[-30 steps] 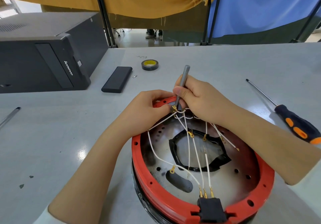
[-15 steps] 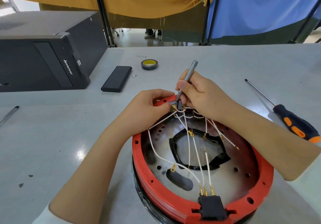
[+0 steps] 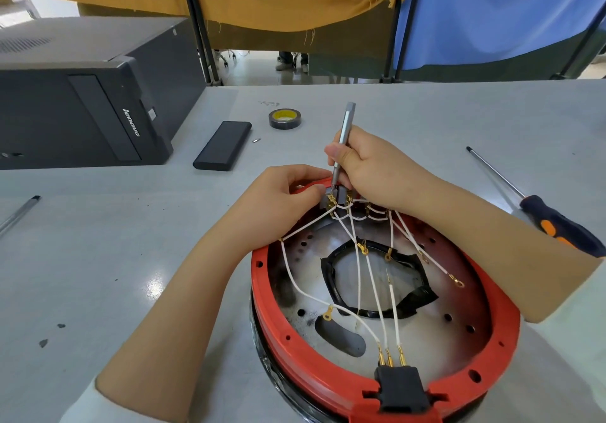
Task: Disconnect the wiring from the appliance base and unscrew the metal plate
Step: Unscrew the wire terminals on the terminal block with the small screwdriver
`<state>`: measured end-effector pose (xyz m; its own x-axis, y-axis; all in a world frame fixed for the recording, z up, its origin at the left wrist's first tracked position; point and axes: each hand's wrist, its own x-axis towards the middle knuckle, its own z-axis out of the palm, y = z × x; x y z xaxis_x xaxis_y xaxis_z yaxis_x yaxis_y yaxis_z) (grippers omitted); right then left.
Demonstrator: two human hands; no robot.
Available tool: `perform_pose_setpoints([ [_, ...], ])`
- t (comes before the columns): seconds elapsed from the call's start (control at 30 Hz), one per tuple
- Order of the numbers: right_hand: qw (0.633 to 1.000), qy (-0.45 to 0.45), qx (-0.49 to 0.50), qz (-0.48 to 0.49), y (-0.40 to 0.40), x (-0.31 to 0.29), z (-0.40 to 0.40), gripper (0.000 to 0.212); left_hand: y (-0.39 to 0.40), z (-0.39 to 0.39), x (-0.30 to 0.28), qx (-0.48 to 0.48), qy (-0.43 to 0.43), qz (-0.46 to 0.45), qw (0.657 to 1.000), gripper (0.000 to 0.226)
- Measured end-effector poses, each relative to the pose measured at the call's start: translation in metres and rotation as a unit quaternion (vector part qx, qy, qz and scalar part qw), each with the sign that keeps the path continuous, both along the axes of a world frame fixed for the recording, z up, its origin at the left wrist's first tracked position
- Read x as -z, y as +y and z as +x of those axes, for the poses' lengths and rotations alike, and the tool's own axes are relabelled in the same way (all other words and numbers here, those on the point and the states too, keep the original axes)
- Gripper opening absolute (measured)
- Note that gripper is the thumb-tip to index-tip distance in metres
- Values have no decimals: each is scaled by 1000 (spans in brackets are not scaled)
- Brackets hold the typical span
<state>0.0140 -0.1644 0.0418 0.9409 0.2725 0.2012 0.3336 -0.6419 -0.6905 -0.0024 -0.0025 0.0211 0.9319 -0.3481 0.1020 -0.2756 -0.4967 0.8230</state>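
Note:
A round appliance base with a red rim [image 3: 288, 353] lies upside down on the table in front of me, showing its metal plate [image 3: 436, 334] and a black-edged hole in the middle. Several white wires [image 3: 373, 278] with brass terminals run from a black plug block [image 3: 401, 388] at the near rim to a small grey terminal block [image 3: 339, 194] at the far rim. My left hand [image 3: 282, 199] pinches that terminal block. My right hand [image 3: 370, 166] grips a slim grey screwdriver [image 3: 344, 134], held nearly upright with its tip down at the block.
A large orange-and-black screwdriver [image 3: 554, 219] lies at the right. Farther off on the table lie a black flat case [image 3: 223, 145], a roll of black tape [image 3: 284, 118] and a small loose bit [image 3: 256, 140]. A black computer tower [image 3: 82, 94] stands at the left. A pen-like tool [image 3: 19, 214] lies at the left edge.
The grey screwdriver has swung from a rightward tilt back to nearly upright in my right hand. My left hand stays pinched on the terminal block.

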Motion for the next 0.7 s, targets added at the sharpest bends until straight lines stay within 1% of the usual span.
perform_pose_setpoints([
  [0.17,1000,11,11,-12,3,-1,6,14,0,0,0,3,-5,3,1000,22],
  [0.33,999,4,25,-34,6,0,10,20,0,0,0,2,-12,1,1000,22],
  [0.4,1000,-14,13,6,2,4,5,21,0,0,0,4,-11,1,1000,22],
  [0.53,989,-31,-47,134,-7,9,-6,19,1,1,0,6,-2,-4,1000,23],
  [0.57,988,-37,-58,141,-7,10,-7,19,1,1,0,7,-1,-3,1000,22],
  [0.7,994,-68,-69,59,-5,11,-6,21,0,0,0,11,-7,-14,1000,22],
])
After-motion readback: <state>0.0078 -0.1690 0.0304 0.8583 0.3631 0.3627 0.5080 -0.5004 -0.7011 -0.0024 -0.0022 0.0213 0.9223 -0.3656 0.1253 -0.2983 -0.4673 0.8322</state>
